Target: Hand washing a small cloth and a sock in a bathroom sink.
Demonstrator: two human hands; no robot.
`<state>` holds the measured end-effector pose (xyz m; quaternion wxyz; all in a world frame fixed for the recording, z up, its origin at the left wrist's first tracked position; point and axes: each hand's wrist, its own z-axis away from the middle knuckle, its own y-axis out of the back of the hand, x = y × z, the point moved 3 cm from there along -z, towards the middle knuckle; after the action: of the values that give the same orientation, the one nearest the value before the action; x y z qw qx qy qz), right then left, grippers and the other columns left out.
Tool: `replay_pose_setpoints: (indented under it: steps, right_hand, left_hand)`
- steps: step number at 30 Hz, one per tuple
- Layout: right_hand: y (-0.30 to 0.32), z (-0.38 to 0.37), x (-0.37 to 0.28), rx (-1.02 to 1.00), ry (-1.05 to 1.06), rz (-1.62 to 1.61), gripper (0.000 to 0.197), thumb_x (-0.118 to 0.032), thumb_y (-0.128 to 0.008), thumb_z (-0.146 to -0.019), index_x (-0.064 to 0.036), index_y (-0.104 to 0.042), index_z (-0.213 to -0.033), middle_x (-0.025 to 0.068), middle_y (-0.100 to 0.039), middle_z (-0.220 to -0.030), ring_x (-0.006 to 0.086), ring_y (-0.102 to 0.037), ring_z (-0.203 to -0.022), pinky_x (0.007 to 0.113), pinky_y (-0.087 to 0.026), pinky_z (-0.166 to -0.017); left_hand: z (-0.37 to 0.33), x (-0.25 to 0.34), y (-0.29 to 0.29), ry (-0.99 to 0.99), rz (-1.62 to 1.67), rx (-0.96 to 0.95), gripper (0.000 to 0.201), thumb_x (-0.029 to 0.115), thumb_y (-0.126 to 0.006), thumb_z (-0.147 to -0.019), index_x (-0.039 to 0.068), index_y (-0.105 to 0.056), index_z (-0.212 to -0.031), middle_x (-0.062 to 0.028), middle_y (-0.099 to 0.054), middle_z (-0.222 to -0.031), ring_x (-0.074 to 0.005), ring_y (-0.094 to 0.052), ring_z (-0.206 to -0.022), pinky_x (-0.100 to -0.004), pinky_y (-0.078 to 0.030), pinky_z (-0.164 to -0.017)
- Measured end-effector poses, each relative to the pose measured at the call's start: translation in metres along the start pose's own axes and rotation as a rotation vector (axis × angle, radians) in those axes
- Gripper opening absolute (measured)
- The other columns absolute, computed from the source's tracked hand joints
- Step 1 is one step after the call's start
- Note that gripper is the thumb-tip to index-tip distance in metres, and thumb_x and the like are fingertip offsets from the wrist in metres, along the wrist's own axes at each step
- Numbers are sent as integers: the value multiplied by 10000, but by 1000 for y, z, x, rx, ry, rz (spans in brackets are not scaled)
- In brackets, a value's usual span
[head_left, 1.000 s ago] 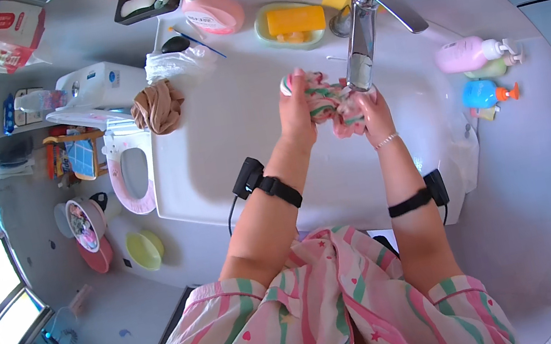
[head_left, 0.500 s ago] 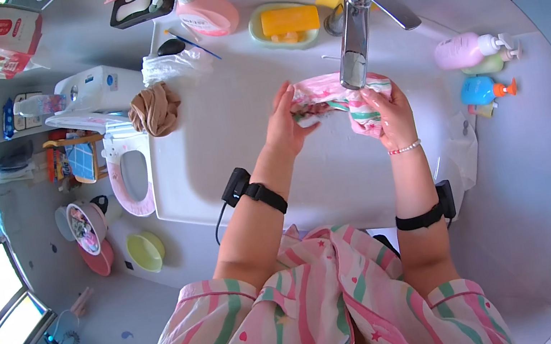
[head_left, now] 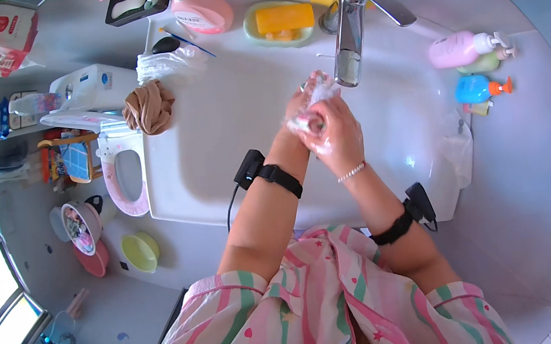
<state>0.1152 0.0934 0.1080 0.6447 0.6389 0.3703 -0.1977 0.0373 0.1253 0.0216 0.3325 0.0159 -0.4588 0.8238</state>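
Observation:
A wet pink, white and green striped cloth (head_left: 322, 91) is bunched up small between my hands, over the white sink (head_left: 234, 142). My left hand (head_left: 294, 106) grips it from the left, its fingers partly hidden. Closed over the cloth from the near right is my right hand (head_left: 340, 133), wet and shiny, with a beaded bracelet at the wrist. White foam or wet sheen shows on the cloth and fingers. Just beyond the hands, the chrome faucet (head_left: 351, 46) points down toward the basin; I cannot make out whether water runs.
A soap dish (head_left: 251, 29) with an orange soap bar (head_left: 284, 18) stands at the sink's back, beside a pink pump bottle (head_left: 201, 11). A brown cloth (head_left: 149, 108) lies on the left rim. Pump bottles (head_left: 474, 89) line the right side. A toilet (head_left: 124, 174) stands left.
My hands have come together from holding the cloth stretched apart. The right hand moved left and nearer, and the cloth is now bunched between them.

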Motion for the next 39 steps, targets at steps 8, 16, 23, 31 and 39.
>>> replay_pose_setpoints:
  steps: [8,16,23,31,39]
  right_hand:
    - [-13,-47,88,23,-485,-22,278,-259,-738,-769,-41,-649,-917,179,-669,-908,377,-649,-826,425,-528,-731]
    - [2,-54,99,16,-567,-1098,176,-98,-610,-898,2,-626,-1041,62,-663,-935,137,-638,-798,293,-534,-702]
    - [23,-36,96,-50,-681,-1166,398,-67,-604,-870,-4,-547,-1259,60,-642,-1060,146,-626,-916,293,-530,-771]
    - [16,-19,110,-216,-423,-515,455,-142,-763,-802,26,-573,-1180,58,-674,-996,149,-649,-899,309,-531,-781]
    - [40,-20,92,45,-797,-1112,261,-152,-710,-869,-14,-616,-1070,78,-672,-976,168,-671,-821,321,-558,-714]
  left_hand:
    - [1,-5,15,-23,123,251,358,403,-489,-972,54,-563,-938,-116,-611,-856,-287,-614,-678,-468,-499,-562]
    - [37,27,47,-64,409,-201,200,114,-457,-897,35,-560,-1049,-99,-593,-1153,-255,-589,-1121,-413,-476,-1000]
    - [41,33,32,-43,139,20,368,44,-500,-852,1,-551,-1214,-149,-566,-1259,-228,-583,-1129,-358,-442,-1049]
    - [21,38,10,-136,139,-102,303,248,-551,-991,63,-565,-1230,-66,-620,-1079,-191,-600,-1009,-328,-500,-923]
    - [21,46,47,-31,-316,155,393,370,-620,-951,81,-584,-1214,-61,-648,-1065,-158,-664,-847,-304,-576,-737]
